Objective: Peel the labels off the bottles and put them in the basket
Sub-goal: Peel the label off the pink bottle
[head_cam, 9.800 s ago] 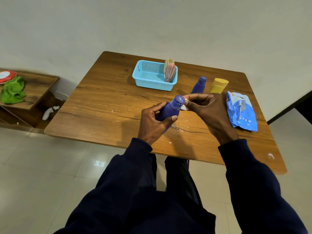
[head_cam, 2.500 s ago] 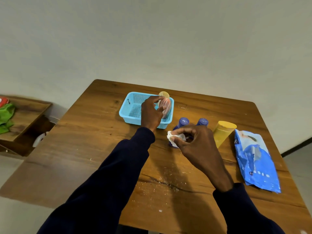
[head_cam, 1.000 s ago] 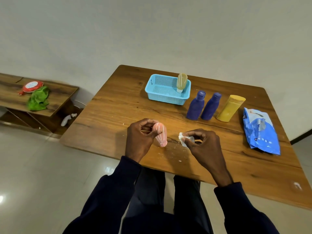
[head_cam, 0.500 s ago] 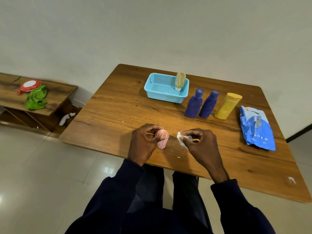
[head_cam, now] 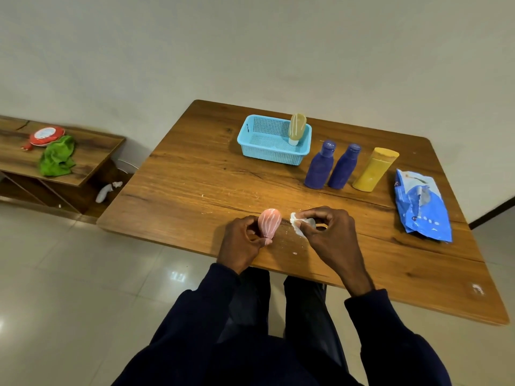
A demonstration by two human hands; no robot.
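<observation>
Cloth, green, crumpled, being supported by wooden side shelf, far left. Beige ribbed tube being held cap-down inside perforated light-blue plastic basket. Pink ribbed plastic bottle being gripped at narrow end by curled fingers of left hand, over near edge of brown wooden table. Crumpled white label scrap being pinched by right hand, just beside. Purple plastic bottle, purple twin, yellow plastic bottle being borne upright right of basket; blue foil packet, far right.
</observation>
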